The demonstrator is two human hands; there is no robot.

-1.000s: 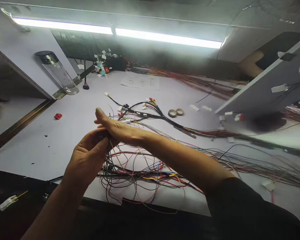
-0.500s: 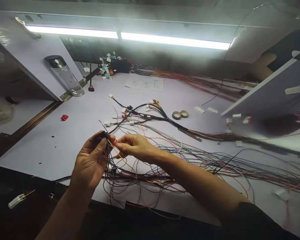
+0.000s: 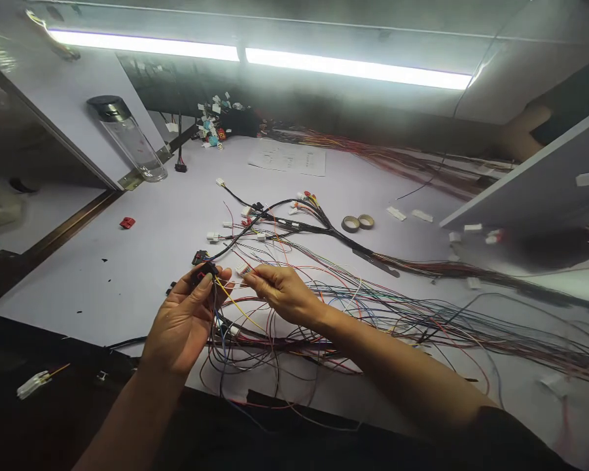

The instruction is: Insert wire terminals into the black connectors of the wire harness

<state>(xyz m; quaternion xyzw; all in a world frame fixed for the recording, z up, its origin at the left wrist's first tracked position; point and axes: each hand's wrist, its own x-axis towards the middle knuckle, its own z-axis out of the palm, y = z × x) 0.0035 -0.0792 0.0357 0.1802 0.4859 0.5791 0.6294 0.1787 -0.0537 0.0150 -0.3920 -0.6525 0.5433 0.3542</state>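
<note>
My left hand (image 3: 186, 307) is closed around a black connector (image 3: 206, 269), thumb on its near face. From its lower side a yellow wire (image 3: 235, 304) and several darker wires hang toward the table. Just to the right, my right hand (image 3: 285, 291) pinches a thin wire, its fingertips a short way apart from the connector. A white connector (image 3: 243, 269) shows beside those fingertips; I cannot tell whether they touch it. Behind my left hand lies another black connector (image 3: 199, 257) at the end of a black-sleeved branch.
A taped wire harness (image 3: 319, 229) with white and red connectors stretches across the table. Loose wires (image 3: 373, 314) spread rightward under my right arm. Two tape rolls (image 3: 350, 224), a red connector (image 3: 127, 223), a glass bottle (image 3: 135, 147) and a paper sheet (image 3: 287, 159) are farther back.
My right hand has moved slightly right, away from the black connector in my left hand. The black and white connectors near the hands are now uncovered. The view has shifted a little.
</note>
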